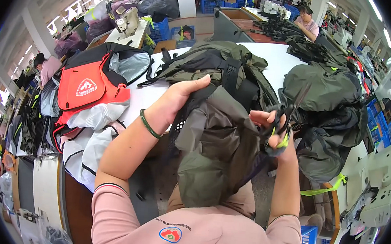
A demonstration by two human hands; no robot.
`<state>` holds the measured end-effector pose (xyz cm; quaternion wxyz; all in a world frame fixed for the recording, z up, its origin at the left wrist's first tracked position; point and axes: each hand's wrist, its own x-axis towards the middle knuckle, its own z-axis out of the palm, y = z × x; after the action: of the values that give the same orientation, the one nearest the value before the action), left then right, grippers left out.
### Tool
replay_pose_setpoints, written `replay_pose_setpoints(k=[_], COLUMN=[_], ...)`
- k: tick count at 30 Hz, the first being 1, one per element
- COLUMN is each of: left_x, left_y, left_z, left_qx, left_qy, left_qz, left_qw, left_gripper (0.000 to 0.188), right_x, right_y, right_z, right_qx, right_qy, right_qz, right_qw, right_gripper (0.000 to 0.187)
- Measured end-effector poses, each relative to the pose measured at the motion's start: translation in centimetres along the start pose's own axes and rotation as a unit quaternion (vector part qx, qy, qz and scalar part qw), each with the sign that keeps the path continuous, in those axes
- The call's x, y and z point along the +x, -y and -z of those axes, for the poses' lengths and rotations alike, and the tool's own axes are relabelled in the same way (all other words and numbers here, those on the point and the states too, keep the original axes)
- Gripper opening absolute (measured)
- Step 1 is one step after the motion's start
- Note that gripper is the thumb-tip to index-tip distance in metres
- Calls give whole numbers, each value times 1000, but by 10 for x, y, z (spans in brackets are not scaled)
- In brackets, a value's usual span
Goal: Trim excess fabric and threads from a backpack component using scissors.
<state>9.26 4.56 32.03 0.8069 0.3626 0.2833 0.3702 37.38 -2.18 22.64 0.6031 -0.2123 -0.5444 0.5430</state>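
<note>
The left hand (186,93) grips the olive bag (220,128) at its left side, thumb lying along the upper surface; its other fingers are hidden under the fabric. A green bangle (148,124) circles that wrist. The right hand (265,119) is curled around dark scissors (296,102), just beside the right side of the bag, with the blades pointing to the far side. Blur there hides whether the blades touch any fabric.

The olive bag is between the two forearms, its far part, with black straps and mesh, resting on the white tabletop (276,55) and its smooth near part drooping over the near edge toward the person's lap. To the left lies a red and black bag (81,88), with white fabric (87,152) spilling off the near edge. To the right is a heap of olive bags (322,88). A yellow-green strap (323,191) lies nearer on the right. Farther off, a sewing machine (128,22) stands at left, and a co-worker (307,26) sits at right.
</note>
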Motion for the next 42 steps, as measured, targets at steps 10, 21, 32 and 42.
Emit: replay_pose_setpoints(k=[10, 21, 32, 42], left_x=[72, 7, -32, -12], left_y=[-5, 130, 75, 106], left_z=[58, 51, 40, 25], left_qx=[596, 571, 698, 684], left_qy=[-138, 164, 59, 45], left_qz=[-330, -195, -309, -400], left_qw=[719, 781, 643, 609], left_gripper=[21, 30, 25, 18], right_x=[2, -16, -24, -29], right_y=[-30, -56, -28, -25], right_z=[-21, -7, -18, -38], right_qx=[-32, 142, -105, 0], right_qy=[-105, -254, -214, -220], right_qz=[-92, -151, -132, -150], right_qw=[990, 945, 962, 964], right_gripper=[27, 30, 30, 28])
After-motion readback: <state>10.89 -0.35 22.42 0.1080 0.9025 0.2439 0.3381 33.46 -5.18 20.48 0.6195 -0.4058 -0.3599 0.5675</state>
